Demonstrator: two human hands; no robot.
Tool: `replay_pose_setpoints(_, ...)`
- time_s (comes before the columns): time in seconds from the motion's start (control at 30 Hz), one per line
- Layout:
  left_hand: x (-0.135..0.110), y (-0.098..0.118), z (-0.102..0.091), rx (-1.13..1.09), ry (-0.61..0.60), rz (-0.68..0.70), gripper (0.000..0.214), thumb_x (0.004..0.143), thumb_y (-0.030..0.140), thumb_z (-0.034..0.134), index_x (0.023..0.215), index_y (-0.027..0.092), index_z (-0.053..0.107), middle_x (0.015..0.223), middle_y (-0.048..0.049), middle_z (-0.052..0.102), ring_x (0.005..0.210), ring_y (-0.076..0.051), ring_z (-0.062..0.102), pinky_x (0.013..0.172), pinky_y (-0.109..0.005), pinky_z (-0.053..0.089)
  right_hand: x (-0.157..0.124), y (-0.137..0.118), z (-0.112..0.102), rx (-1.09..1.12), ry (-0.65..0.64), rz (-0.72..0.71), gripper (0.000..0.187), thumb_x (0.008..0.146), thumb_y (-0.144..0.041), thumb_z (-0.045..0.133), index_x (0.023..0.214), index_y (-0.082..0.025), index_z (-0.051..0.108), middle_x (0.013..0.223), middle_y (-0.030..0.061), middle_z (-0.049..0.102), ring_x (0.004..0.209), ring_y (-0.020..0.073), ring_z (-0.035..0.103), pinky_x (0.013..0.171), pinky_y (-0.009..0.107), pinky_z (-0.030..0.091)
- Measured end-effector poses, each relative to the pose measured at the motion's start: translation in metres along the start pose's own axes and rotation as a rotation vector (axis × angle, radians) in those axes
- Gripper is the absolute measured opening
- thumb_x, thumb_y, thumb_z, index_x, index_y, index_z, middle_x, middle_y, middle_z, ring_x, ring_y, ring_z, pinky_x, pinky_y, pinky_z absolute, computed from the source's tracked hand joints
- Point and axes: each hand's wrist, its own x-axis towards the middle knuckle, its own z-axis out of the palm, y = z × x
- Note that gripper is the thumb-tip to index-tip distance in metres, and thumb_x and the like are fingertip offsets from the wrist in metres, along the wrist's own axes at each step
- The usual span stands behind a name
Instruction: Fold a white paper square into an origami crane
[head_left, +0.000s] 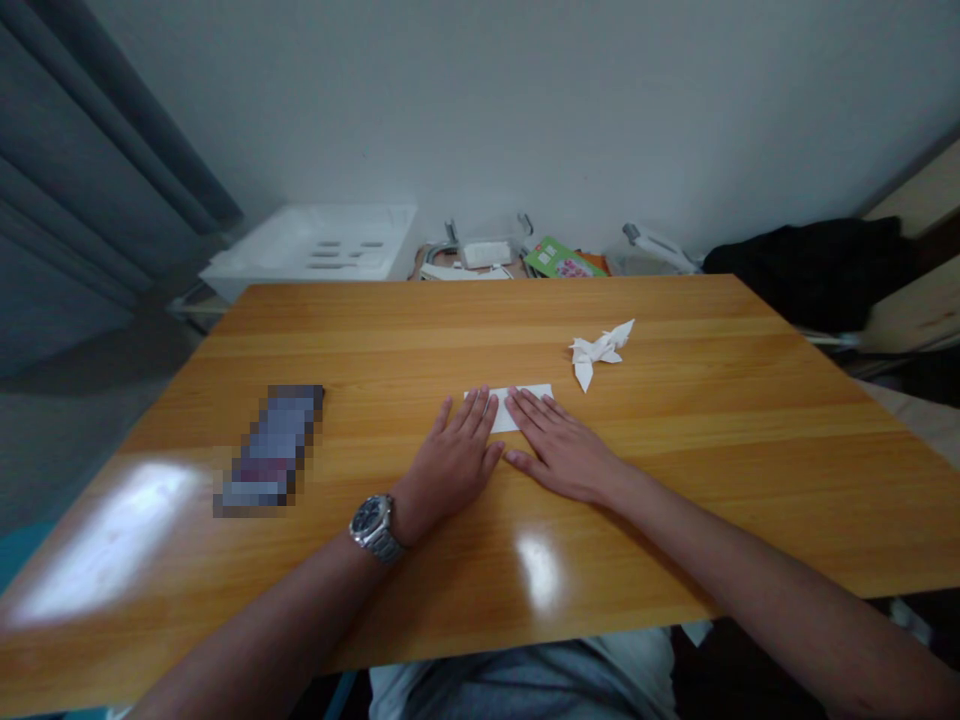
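A small white rectangle of paper (507, 413) lies flat on the wooden table (420, 340), partly covered by both hands. My left hand (459, 455), with a metal watch (375, 525) at its wrist, rests flat on the paper's left part, fingers stretched forward. On the paper's right part lies my right hand (562, 445), palm down, its fingers extended and thumb apart. Neither hand grips anything. Beyond the right hand sits a white folded-paper figure (600, 350) with several pointed tips.
A pixelated phone-like object (274, 445) lies on the table's left side. Behind the far edge stand a white tray-like container (315, 240), a green booklet (559, 258) and assorted items. Dark cloth (810, 270) is heaped at the back right. A grey curtain (75, 180) hangs at left.
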Motion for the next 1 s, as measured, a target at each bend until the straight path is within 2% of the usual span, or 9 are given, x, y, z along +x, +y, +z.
replay_pose_setpoints(0.13,-0.001,0.0,0.0,0.01,0.004,-0.006,0.058,0.106,0.034,0.033,0.156,0.004,0.034,0.163,-0.0212,0.033,0.154,-0.032,0.028,0.126,-0.054,0.022,-0.011,0.008,-0.004,-0.017,0.0,0.031,0.077,0.105,-0.059,0.028,0.163,-0.01,0.019,0.168,0.0154,0.019,0.157,0.0254,0.018,0.129,0.046,0.019)
replay_pose_setpoints(0.3,-0.001,-0.001,0.001,0.025,-0.008,-0.01,0.057,0.107,0.035,0.031,0.157,0.007,0.034,0.163,-0.0188,0.033,0.154,-0.031,0.028,0.126,-0.054,0.023,-0.029,0.024,-0.008,-0.065,-0.01,0.136,0.075,0.106,-0.057,0.026,0.163,-0.009,0.021,0.168,0.0155,0.019,0.157,0.0249,0.018,0.128,0.047,0.021)
replay_pose_setpoints(0.43,0.0,-0.001,0.001,0.025,-0.019,-0.011,0.058,0.107,0.036,0.032,0.157,0.008,0.033,0.164,-0.0189,0.032,0.154,-0.031,0.028,0.125,-0.055,0.023,-0.032,0.026,-0.013,-0.08,-0.006,0.144,0.072,0.106,-0.056,0.025,0.162,-0.01,0.026,0.167,0.0139,0.023,0.156,0.0242,0.023,0.128,0.046,0.021)
replay_pose_setpoints(0.63,0.003,-0.003,-0.003,-0.013,0.005,-0.041,0.052,0.107,0.036,0.035,0.154,0.016,0.041,0.161,-0.015,0.04,0.149,-0.03,0.038,0.123,-0.053,0.028,-0.019,0.017,-0.025,-0.073,0.082,0.146,0.063,0.107,-0.048,0.027,0.155,-0.01,0.043,0.16,0.0165,0.041,0.15,0.0265,0.039,0.126,0.05,0.027)
replay_pose_setpoints(0.83,0.011,-0.002,-0.003,-0.036,0.069,-0.096,0.043,0.108,0.034,0.037,0.145,0.021,0.053,0.152,-0.0123,0.052,0.137,-0.028,0.05,0.116,-0.049,0.035,0.011,0.016,-0.014,-0.03,0.156,0.096,0.06,0.109,-0.042,0.024,0.157,-0.01,0.039,0.163,0.0149,0.038,0.152,0.0252,0.034,0.126,0.048,0.028)
replay_pose_setpoints(1.0,0.018,0.0,-0.002,-0.042,0.084,-0.157,0.036,0.107,0.035,0.041,0.136,0.023,0.059,0.143,-0.0093,0.059,0.127,-0.027,0.055,0.108,-0.047,0.04,0.026,0.017,0.004,-0.027,0.122,0.106,0.064,0.108,-0.045,0.027,0.159,-0.007,0.032,0.165,0.0165,0.03,0.155,0.0265,0.027,0.126,0.048,0.026)
